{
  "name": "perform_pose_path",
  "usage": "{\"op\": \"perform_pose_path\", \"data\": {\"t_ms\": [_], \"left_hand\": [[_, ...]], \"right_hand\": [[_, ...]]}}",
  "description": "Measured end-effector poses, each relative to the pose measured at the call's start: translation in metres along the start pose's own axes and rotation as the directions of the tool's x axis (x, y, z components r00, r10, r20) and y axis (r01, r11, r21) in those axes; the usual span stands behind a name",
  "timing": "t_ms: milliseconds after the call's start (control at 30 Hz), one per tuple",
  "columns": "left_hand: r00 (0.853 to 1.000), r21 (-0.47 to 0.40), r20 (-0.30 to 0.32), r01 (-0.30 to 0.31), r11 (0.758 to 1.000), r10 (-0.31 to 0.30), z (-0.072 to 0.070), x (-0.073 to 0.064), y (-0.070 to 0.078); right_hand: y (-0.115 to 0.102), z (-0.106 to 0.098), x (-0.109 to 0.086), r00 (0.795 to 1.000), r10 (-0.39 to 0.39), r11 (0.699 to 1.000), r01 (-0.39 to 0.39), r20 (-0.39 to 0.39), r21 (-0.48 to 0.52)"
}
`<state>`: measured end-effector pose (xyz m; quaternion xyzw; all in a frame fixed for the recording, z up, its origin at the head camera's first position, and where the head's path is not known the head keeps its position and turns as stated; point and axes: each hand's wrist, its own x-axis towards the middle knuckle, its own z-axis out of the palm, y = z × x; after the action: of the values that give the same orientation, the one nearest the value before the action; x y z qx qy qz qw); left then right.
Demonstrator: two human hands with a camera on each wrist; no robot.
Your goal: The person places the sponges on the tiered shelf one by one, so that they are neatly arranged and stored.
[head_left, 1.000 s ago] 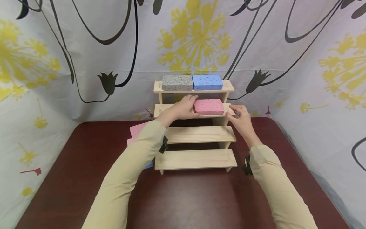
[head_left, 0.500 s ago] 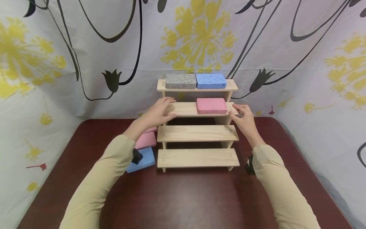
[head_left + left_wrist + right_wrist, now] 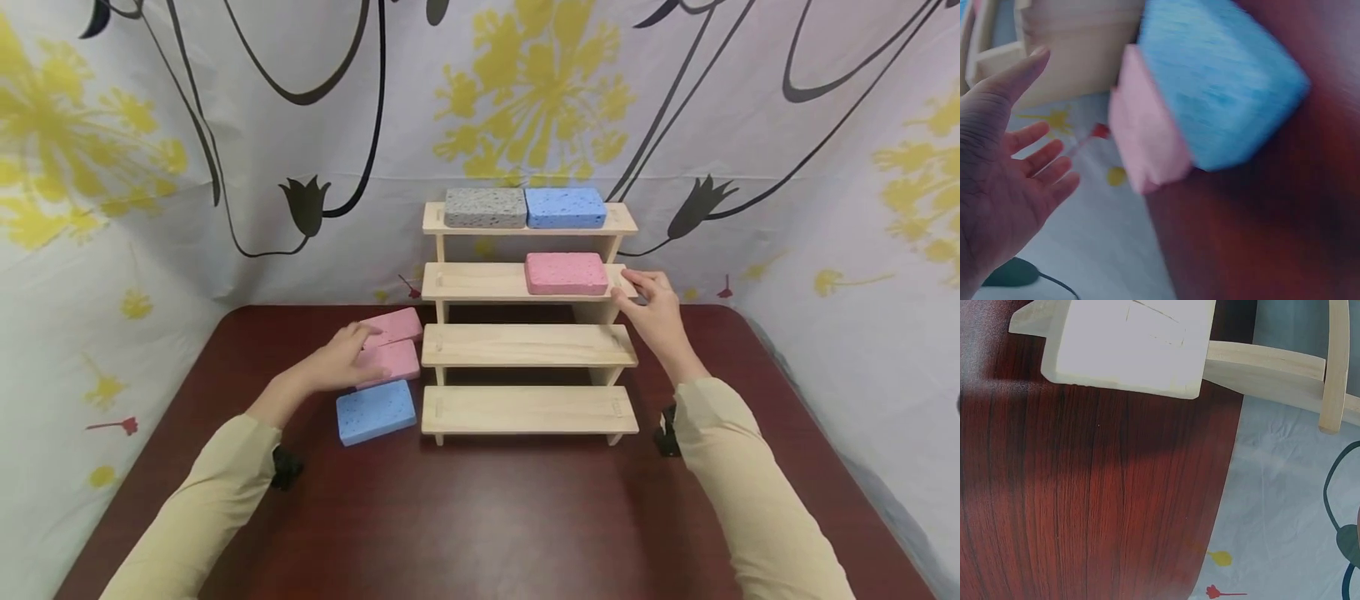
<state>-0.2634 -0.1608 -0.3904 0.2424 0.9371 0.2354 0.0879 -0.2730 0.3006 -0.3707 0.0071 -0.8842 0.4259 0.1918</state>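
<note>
My left hand (image 3: 335,363) hovers over two pink sponges (image 3: 401,360) on the table left of the wooden step shelf (image 3: 525,346), its fingers spread and overlapping them in the head view. In the left wrist view the palm is bare, beside a blurred blue sponge (image 3: 1216,87) and a pink one (image 3: 1150,131). My right hand (image 3: 660,321) pinches the right end of the shelf's second tier from the top, thumb in front and fingers behind. Close to it, a pink sponge (image 3: 567,275) lies on that tier. The right wrist view leaves nearly all of the right hand out.
On the top tier a grey sponge (image 3: 485,208) and a blue sponge (image 3: 566,208) sit side by side. The two lower tiers show bare wood. The shelf stands on a dark red table (image 3: 510,517), before a patterned cloth (image 3: 420,108).
My left hand has let go of the pink sponge on the second tier and moved left and down to the sponges on the table. The right hand stays at the shelf's end.
</note>
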Motion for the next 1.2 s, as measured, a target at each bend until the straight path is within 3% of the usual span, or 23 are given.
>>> {"op": "perform_pose_path", "data": {"t_ms": [300,733,933,1200], "left_hand": [[0.999,-0.003,0.034,0.043,0.999,-0.043,0.023,-0.036,-0.031],[0.995,0.007,0.082,0.053,0.999,-0.054,0.049,-0.047,-0.035],[0.997,0.020,0.070,0.044,0.999,-0.045,0.050,-0.048,-0.035],[0.995,0.009,0.080,0.051,0.999,-0.051,0.040,-0.055,-0.034]], "right_hand": [[-0.003,-0.002,0.001,1.000,-0.021,1.000,0.021,0.001,0.000],[-0.002,-0.001,-0.001,1.000,-0.011,1.000,0.011,-0.007,-0.003],[-0.002,0.001,-0.001,1.000,-0.009,1.000,0.009,0.001,-0.001],[-0.002,0.001,-0.002,1.000,-0.007,1.000,0.007,0.004,-0.001]]}}
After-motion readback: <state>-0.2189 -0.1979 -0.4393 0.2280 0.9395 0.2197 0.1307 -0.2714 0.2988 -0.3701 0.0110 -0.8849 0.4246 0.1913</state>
